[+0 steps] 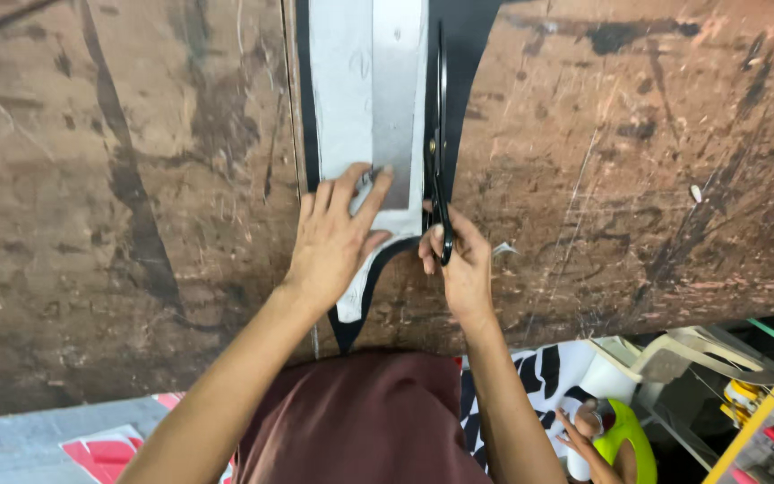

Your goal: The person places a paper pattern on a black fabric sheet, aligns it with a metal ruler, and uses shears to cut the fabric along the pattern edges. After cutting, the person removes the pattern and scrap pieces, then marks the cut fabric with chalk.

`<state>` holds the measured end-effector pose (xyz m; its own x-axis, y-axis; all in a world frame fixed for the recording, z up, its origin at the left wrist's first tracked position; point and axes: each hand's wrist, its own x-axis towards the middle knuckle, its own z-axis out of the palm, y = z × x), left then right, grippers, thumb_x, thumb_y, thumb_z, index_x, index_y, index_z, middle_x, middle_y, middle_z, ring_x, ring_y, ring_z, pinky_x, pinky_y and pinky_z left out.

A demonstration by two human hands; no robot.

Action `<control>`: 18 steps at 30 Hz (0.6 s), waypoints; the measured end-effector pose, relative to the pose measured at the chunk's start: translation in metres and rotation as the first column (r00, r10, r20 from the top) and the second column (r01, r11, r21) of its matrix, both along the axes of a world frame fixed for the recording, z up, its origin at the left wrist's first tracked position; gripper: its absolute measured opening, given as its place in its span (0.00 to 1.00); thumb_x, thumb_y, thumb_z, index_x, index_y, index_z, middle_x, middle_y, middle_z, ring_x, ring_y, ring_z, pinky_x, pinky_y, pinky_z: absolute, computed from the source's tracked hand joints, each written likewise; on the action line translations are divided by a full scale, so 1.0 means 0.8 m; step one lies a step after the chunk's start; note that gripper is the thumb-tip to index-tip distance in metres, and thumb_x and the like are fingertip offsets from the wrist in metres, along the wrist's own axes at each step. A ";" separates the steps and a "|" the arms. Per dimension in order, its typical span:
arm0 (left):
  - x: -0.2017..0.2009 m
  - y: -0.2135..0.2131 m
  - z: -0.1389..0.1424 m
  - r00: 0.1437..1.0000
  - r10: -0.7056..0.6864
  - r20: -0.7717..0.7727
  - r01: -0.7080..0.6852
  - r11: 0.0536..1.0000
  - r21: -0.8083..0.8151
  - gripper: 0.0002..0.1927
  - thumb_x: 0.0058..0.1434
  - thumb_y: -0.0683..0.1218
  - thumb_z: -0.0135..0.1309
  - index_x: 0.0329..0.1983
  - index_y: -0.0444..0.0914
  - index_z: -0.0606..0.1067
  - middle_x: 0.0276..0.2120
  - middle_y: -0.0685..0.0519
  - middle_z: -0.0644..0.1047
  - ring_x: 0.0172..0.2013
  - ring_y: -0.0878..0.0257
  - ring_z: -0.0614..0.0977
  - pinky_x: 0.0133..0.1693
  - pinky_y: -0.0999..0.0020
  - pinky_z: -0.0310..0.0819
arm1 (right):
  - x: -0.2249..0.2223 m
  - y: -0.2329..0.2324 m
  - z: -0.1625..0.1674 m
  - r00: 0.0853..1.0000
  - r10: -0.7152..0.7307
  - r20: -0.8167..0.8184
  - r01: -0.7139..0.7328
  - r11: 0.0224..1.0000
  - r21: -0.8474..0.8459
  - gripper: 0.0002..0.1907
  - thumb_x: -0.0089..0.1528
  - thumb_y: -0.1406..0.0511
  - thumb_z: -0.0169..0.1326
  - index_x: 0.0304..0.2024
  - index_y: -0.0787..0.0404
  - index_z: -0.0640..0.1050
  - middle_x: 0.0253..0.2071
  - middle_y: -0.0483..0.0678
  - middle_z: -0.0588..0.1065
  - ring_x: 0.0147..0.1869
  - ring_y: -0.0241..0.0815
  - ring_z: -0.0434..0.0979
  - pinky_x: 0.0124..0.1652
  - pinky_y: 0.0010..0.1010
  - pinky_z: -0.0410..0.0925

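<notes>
Maroon cloth [360, 417] sits nearest, and beyond it the left hand [333, 242] presses spread fingers on the white pattern [347, 99] while the right hand [459, 264] grips black scissors [439, 152] (blades along the pattern's right edge), cutting mid-way, I'd judge.

Table [136, 179]: brown, scuffed, streaked with black marks and pale scratches.
Template [342, 99]: white, at 12 o'clock, with a grey metal ruler [396, 108] over it.
Fabric [468, 54]: black, edging the template.
Scissors [441, 179]: black.
Garment [360, 421]: maroon, at 6 o'clock.
Cloth [539, 367]: white with black pattern, at 5 o'clock.
Sheet [100, 453]: red and white, at 7 o'clock.
Chair [683, 354]: cream, at 4 o'clock.
</notes>
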<state>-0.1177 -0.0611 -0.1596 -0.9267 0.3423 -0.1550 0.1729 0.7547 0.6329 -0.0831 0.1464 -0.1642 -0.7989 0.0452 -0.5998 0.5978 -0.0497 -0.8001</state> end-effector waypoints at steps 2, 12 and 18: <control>0.000 0.000 0.002 1.000 -0.009 0.002 0.009 1.000 -0.012 0.39 0.57 0.50 0.64 0.72 0.42 0.64 0.63 0.45 0.65 0.57 0.48 0.68 0.55 0.52 0.63 | -0.002 -0.002 0.004 1.000 0.000 0.024 0.000 1.000 -0.001 0.24 0.69 0.58 0.54 0.61 0.70 0.74 0.28 0.45 0.73 0.28 0.31 0.68 0.29 0.22 0.63; 0.002 -0.001 -0.007 0.999 -0.032 -0.022 0.031 0.999 -0.031 0.38 0.59 0.52 0.62 0.71 0.41 0.64 0.64 0.45 0.64 0.57 0.49 0.68 0.54 0.52 0.64 | -0.029 -0.011 -0.002 0.998 -0.013 -0.061 0.012 1.000 -0.020 0.23 0.70 0.60 0.53 0.60 0.71 0.74 0.29 0.46 0.74 0.28 0.32 0.69 0.29 0.23 0.63; -0.006 0.001 -0.014 0.995 0.038 -0.087 -0.035 0.999 0.040 0.28 0.67 0.50 0.59 0.69 0.41 0.69 0.60 0.45 0.68 0.54 0.51 0.70 0.51 0.55 0.64 | -0.028 -0.008 -0.001 0.999 -0.019 -0.049 0.016 0.998 -0.060 0.23 0.70 0.60 0.54 0.60 0.70 0.74 0.29 0.45 0.73 0.29 0.32 0.68 0.30 0.23 0.63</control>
<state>-0.1223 -0.0602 -0.1710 -0.9482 0.3119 -0.0601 0.2014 0.7368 0.6454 -0.1054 0.1402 -0.1653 -0.8269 0.0249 -0.5618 0.5564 -0.1084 -0.8238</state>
